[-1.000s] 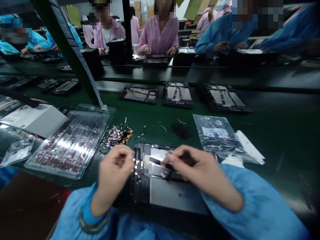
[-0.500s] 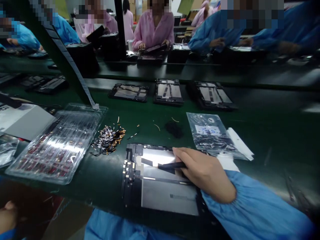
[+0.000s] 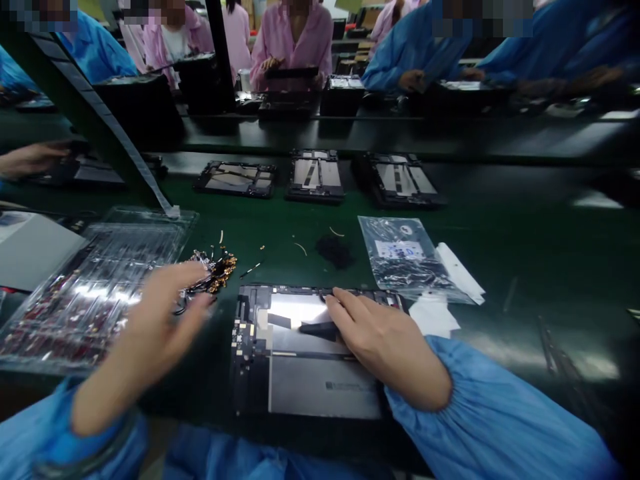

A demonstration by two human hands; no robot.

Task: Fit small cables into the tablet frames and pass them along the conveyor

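An opened tablet [image 3: 320, 387], with a black frame and silvery inner plates, lies flat on the bench in front of me. My right hand [image 3: 385, 340] rests over its upper right part, fingers closed round dark pointed tweezers [image 3: 317, 330] whose tip is over the silver plate. To the left, my left hand [image 3: 155, 327] is slightly blurred, thumb and fingers apart, with nothing seen in it. Its fingertips are at a pile of short black cables [image 3: 220, 270] with gold-coloured ends, partly hiding it. One loose cable [image 3: 251, 269] lies just right of the pile.
A clear plastic tray [image 3: 65, 293] of small parts is on the left, near a slanted post [image 3: 110, 127]. Several opened tablets [image 3: 315, 177] line the back. A clear bag [image 3: 400, 253] and white paper [image 3: 433, 313] lie right. Co-workers sit opposite; another person's hand [image 3: 35, 160] shows far left.
My left hand has come up from the lower left edge to the cable pile. My right hand stays on the tablet with the tweezers. The view has shifted slightly.
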